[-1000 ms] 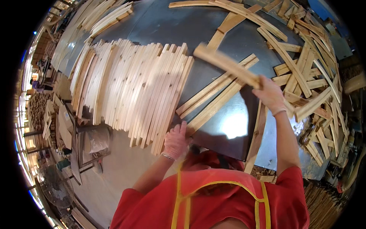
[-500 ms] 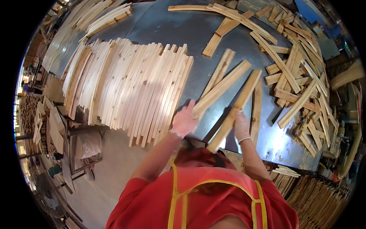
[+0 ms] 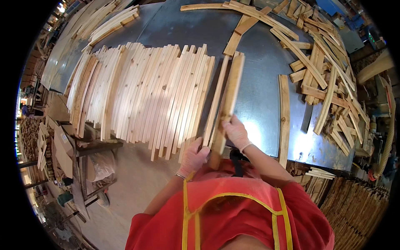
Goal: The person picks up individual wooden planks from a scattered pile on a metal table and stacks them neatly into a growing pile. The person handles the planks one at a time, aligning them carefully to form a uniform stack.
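Observation:
My left hand (image 3: 194, 158), in a pale glove, is closed at the near end of a narrow wooden strip (image 3: 216, 102), beside the row of strips. My right hand (image 3: 236, 133), also gloved, grips a wider wooden strip (image 3: 233, 85) from its right side. This strip is slightly blurred, and whether another piece lies against it near its lower end I cannot tell. Both strips point away from me, almost parallel, with a narrow gap between them. Left of them lies a tightly packed row of pale wooden strips (image 3: 150, 91), with uneven ends.
A jumbled pile of wooden strips (image 3: 321, 83) covers the right of the dark metal table (image 3: 260, 91). One single strip (image 3: 283, 116) lies right of my right hand. Crossed strips (image 3: 246, 27) lie at the far side. A metal stand (image 3: 79, 166) is at lower left.
My right hand has swung left with its strip, close to the row. The two slanting strips by my left hand no longer lie fanned out; a strip there now stands parallel to the row.

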The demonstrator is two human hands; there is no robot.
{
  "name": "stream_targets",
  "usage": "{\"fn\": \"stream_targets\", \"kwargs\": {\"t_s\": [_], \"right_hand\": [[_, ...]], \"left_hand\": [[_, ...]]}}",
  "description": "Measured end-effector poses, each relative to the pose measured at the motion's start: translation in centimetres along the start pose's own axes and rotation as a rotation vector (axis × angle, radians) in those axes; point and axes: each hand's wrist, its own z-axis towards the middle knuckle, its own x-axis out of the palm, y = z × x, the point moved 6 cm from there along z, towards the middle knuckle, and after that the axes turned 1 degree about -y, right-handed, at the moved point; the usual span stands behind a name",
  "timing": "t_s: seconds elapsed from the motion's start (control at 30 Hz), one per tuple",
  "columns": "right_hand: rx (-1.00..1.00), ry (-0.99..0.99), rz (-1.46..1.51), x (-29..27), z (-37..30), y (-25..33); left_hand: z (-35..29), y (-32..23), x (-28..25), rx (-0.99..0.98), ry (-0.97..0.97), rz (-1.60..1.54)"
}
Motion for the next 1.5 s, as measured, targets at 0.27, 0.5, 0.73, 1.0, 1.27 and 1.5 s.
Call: {"fn": "stream_targets", "kwargs": {"t_s": [0.27, 0.5, 0.73, 1.0, 1.27, 1.5], "right_hand": [[-0.200, 0.214, -0.035, -2.2, 0.9, 5.7], [0.088, -0.592, -0.613, -20.3, -0.2, -9.9], [-0.033, -0.328, 0.364, -18.7, 6.1, -9.9], [-0.130, -0.100, 0.130, -8.8, 7.6, -0.7], [-0.234, -0.133, -0.698, -8.9, 8.0, -0.6], [-0.115, -0.056, 0.159, -13.6, 8.9, -5.8]], "left_hand": [[-0.3, -5.8, 1.1, 0.416, -0.320, 0.856], [3.1, -5.8, 7.6, 0.434, -0.111, 0.872], [6.7, -4.1, 8.1, 0.283, -0.249, 0.984], [6.5, -6.8, 12.8, 0.004, -0.196, 0.306], [6.1, -10.4, 8.1, 0.301, -0.508, 0.977], [5.2, -6.1, 1.4, 0.055, -0.369, 0.749]]}}
